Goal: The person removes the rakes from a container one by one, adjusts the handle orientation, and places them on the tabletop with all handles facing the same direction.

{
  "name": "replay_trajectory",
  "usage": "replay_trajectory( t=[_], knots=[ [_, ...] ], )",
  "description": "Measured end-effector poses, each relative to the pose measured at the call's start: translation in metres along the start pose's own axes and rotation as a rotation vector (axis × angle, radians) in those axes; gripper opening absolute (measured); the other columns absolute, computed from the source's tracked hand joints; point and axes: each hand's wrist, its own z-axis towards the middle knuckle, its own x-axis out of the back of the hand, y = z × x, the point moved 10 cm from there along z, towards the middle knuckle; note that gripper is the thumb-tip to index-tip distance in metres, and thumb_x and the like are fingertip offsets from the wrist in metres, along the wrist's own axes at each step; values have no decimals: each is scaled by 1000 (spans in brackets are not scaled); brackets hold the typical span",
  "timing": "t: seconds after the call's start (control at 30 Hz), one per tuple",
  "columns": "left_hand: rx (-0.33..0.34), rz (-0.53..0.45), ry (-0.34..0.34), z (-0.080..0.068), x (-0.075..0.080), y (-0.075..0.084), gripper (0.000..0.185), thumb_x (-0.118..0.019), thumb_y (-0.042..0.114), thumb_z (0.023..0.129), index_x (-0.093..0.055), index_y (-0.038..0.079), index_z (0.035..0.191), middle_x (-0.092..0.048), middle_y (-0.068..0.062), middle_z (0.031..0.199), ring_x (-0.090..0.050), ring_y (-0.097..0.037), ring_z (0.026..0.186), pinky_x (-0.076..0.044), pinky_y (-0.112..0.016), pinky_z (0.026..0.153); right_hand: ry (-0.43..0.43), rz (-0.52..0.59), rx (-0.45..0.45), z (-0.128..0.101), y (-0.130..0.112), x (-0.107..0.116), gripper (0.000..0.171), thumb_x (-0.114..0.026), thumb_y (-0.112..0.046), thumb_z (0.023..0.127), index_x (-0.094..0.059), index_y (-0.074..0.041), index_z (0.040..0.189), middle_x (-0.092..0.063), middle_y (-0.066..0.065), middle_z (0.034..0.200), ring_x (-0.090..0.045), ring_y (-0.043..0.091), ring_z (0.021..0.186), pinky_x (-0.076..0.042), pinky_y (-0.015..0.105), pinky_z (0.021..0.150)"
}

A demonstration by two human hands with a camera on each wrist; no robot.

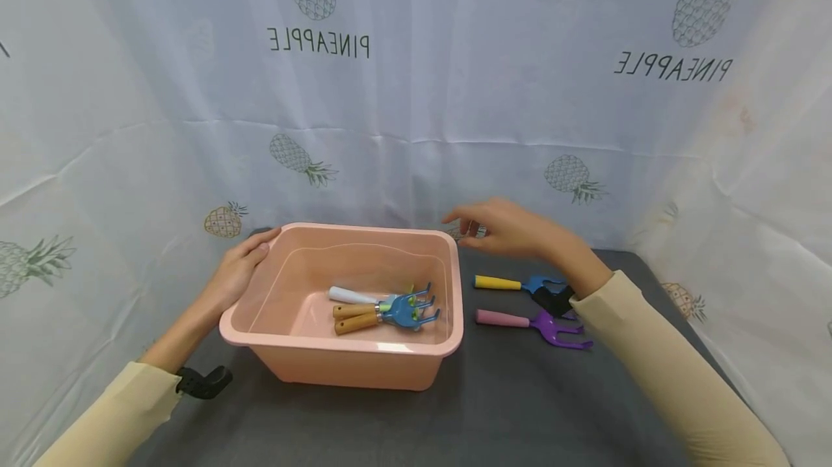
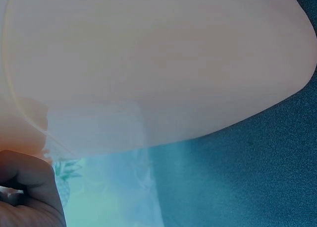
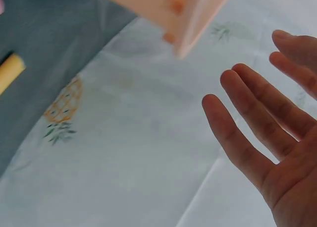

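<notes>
A peach plastic basin stands in the middle of a dark grey table. Inside it lie a white-handled tool and two wooden-handled blue rakes. My left hand grips the basin's far left corner, thumb on the rim; the left wrist view shows the basin wall close up and a curled digit. My right hand hovers with fingers spread beside the basin's far right corner and holds nothing; its straight fingers show near the basin corner.
Right of the basin, a yellow-handled blue rake and a pink-handled purple rake lie on the table. A white pineapple-print cloth hangs behind and at both sides.
</notes>
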Motion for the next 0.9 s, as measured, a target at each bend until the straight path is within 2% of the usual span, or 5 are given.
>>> replay_trajectory(
  t=[0.27,0.53,0.67,0.9],
  knots=[
    [-13,5,-3,0,0,1,54,-27,38,115,-29,17,165,-32,-25,166,-47,-44,141,-47,-8,82,-124,59,-11,28,-26,-2,38,-65,-24,102,-62,-23,140,-73,-1,113,-70,17,106,-58,38,88],
    [-5,9,-1,0,0,2,54,-27,37,115,-30,17,165,-30,-23,167,-45,-43,143,-45,-7,82,-181,74,94,67,-55,-13,37,-68,-21,100,-63,-21,137,-74,-1,109,-71,17,105,-57,38,94],
    [-12,9,4,0,1,4,54,-27,37,115,-31,16,164,-31,-23,167,-44,-43,144,-44,-6,83,-227,70,114,87,-66,-26,39,-70,-21,99,-64,-18,137,-74,1,105,-71,19,104,-56,35,94],
    [-4,7,-4,0,0,3,54,-27,37,115,-30,17,165,-30,-23,167,-43,-43,145,-44,-7,83,-310,60,123,113,-80,-56,42,-72,-20,97,-63,-16,138,-74,3,109,-70,18,104,-55,32,93]
  ],
)
